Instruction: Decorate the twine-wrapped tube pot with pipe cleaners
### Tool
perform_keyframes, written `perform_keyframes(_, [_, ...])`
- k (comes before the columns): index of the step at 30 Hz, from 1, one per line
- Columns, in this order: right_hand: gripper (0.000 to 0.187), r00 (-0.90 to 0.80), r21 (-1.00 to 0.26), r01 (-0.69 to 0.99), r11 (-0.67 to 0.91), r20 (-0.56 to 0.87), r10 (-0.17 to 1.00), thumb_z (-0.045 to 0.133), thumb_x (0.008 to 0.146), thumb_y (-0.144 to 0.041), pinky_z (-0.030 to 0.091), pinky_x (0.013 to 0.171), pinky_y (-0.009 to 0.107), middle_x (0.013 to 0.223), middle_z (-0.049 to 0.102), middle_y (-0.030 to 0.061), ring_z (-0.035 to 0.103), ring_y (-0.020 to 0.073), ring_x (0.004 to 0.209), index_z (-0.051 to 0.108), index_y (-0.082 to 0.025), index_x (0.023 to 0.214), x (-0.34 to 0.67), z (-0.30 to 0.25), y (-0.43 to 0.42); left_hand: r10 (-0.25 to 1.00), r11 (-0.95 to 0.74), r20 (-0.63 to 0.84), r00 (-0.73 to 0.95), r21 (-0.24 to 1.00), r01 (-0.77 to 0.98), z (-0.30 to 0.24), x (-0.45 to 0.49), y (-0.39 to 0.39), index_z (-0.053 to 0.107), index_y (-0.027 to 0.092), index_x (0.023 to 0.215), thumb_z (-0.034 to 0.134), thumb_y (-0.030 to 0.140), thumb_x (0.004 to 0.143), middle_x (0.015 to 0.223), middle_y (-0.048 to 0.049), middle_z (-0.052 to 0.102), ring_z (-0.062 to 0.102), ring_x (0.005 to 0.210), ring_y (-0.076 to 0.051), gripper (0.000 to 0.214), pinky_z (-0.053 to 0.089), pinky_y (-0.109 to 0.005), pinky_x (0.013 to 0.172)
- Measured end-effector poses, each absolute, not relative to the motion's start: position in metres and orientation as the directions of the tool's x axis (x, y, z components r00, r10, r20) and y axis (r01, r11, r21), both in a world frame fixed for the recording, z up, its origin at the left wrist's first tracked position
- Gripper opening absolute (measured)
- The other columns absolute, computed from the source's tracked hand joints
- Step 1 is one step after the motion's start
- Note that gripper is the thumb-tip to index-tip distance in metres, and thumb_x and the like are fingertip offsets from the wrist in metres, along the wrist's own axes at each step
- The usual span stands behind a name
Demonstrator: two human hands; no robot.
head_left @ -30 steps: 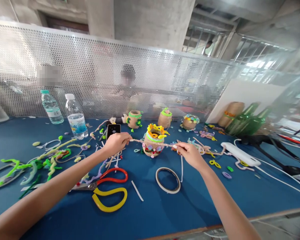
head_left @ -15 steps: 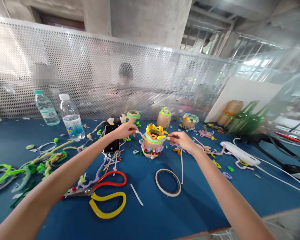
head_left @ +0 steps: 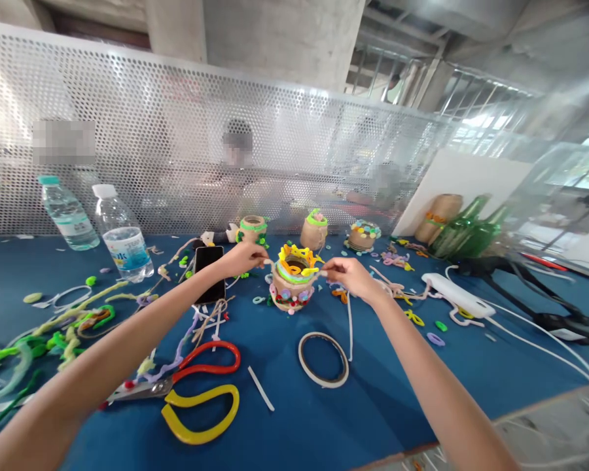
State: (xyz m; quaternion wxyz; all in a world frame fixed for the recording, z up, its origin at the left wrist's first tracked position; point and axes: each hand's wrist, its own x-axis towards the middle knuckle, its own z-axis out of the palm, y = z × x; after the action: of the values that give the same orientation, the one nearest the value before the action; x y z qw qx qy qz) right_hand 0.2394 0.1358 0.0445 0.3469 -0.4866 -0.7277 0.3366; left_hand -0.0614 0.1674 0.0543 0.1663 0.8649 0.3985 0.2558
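Note:
A twine-wrapped jar (head_left: 291,294) stands upright mid-table, with yellow and orange pipe cleaner loops round its mouth, a green band at the neck and coloured buttons and pompoms below. My left hand (head_left: 248,258) pinches one end of a pale pipe cleaner (head_left: 318,275) beside the jar's left side. On the other side, the fingertips of my right hand (head_left: 346,273) pinch its other end. The strand lies against the jar's neck; its middle is hard to make out. Nearer to me are a roll of double-sided tape (head_left: 302,361) and scissors (head_left: 203,390) with red and yellow handles.
Decorated jars (head_left: 313,234) stand at the back before a perforated metal screen (head_left: 285,144), with people behind it. To the left are water bottles (head_left: 125,252), a phone (head_left: 209,261) and scattered pipe cleaners (head_left: 71,317). Green bottles (head_left: 464,232), a white power strip (head_left: 456,296) and cables lie right.
My view has turned slightly right, so things sit further left. Both hands keep their pinch beside the jar. The phone's screen, lit before, is dark now.

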Motion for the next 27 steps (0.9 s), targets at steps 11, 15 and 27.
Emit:
perform_keyframes(11, [0.024, -0.379, -0.742, 0.574, 0.345, 0.132, 0.916, 0.057, 0.084, -0.041, 0.045, 0.072, 0.031, 0.085, 0.067, 0.0059, 0.059, 0.0199, 0.078, 0.070, -0.021, 0.082, 0.262, 0.049, 0.045, 0.730, -0.659, 0.242, 0.639, 0.497, 0.564, 0.060, -0.118, 0.063, 0.069, 0.019, 0.095, 0.044, 0.021, 0.088, 0.085, -0.0035, 0.070, 0.063, 0.076, -0.013, 0.027, 0.046, -0.019, 0.067])
perform_keyframes(15, [0.023, -0.475, -0.694, 0.601, 0.397, 0.090, 0.876, 0.056, 0.087, -0.037, 0.044, 0.067, 0.027, 0.078, 0.063, 0.0037, 0.057, 0.0164, 0.069, 0.071, -0.023, 0.078, 0.260, 0.057, 0.008, 0.779, -0.584, 0.185, 0.600, 0.564, 0.584, 0.071, -0.128, 0.035, 0.062, 0.021, 0.113, 0.045, 0.020, 0.088, 0.074, 0.0003, 0.064, 0.059, 0.065, -0.011, 0.030, 0.044, -0.018, 0.060])
perform_keyframes(27, [0.016, -0.108, -0.669, 0.575, 0.471, 0.509, 0.854, 0.064, 0.080, -0.043, 0.052, 0.059, 0.028, 0.074, 0.065, 0.0055, 0.062, 0.0213, 0.069, 0.068, -0.028, 0.079, 0.274, 0.076, -0.056, 0.566, -0.410, -0.017, 0.824, 0.862, 0.299, 0.098, -0.117, -0.038, 0.069, 0.029, 0.089, 0.052, 0.014, 0.086, 0.075, -0.0051, 0.070, 0.067, 0.069, -0.018, 0.023, 0.054, -0.026, 0.064])
